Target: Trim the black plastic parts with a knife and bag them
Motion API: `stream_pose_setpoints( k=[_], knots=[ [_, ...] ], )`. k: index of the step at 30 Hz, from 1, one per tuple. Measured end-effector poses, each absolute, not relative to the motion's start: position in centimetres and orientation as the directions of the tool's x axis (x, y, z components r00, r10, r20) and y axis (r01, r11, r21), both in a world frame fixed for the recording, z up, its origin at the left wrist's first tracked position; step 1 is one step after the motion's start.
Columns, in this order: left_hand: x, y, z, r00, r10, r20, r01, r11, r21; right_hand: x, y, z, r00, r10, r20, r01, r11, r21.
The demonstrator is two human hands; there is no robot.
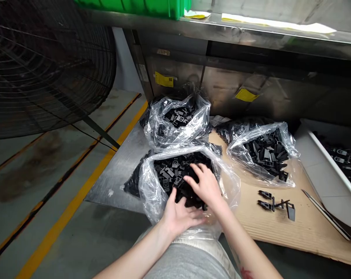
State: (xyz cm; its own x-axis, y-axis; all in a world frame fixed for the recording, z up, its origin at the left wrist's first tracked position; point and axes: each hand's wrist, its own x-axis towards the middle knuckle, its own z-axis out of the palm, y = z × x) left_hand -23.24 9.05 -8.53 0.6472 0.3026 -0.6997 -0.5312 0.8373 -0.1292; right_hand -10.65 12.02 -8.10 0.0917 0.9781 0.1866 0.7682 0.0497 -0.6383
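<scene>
Right in front of me, a clear plastic bag [148, 193] gapes wide, filled with small black plastic parts [169, 170]. My left hand [181, 217] is at the bag's near edge, palm turned up and fingers spread, its thumb tip against the black parts. Above it and to the right, my right hand [204, 184] reaches into the bag with fingers apart and slightly bent. Its fingertips touch the heap of parts, and nothing is visibly gripped. Some parts lie hidden beneath both hands.
Two more open bags of black parts, one behind [156, 124] and one to the right [236, 151], stand nearby. Cardboard [248, 224] bears joined black pieces [272, 203] and metal tweezers [326, 215]. A white tray [332, 166] sits right; a large fan [47, 69] stands left.
</scene>
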Motion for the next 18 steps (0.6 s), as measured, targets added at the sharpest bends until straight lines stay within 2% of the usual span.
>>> stream_pose_setpoints(
  k=[5, 10, 14, 18],
  knots=[
    [-22.6, 9.6, -9.2, 0.673, 0.366, -0.643, -0.575, 0.806, -0.143, -9.7, 15.5, -8.9, 0.077, 0.984, 0.164, 0.781, 0.042, -0.623],
    [-21.6, 9.7, -9.7, 0.676, 0.413, -0.611, -0.616, 0.772, -0.159, -10.6, 13.8, -8.8, 0.044, 0.993, 0.106, 0.755, 0.037, -0.655],
    [-21.2, 9.6, -9.9, 0.647, 0.457, -0.61, -0.658, 0.739, -0.144, -11.6, 10.6, -8.0, 0.044, 0.996, 0.071, 0.669, 0.023, -0.743],
    [-21.4, 9.6, -9.6, 0.562, 0.48, -0.674, -0.71, 0.697, -0.096, -12.3, 8.5, -8.2, 0.169, 0.984, 0.06, 0.493, -0.032, -0.869]
  ],
)
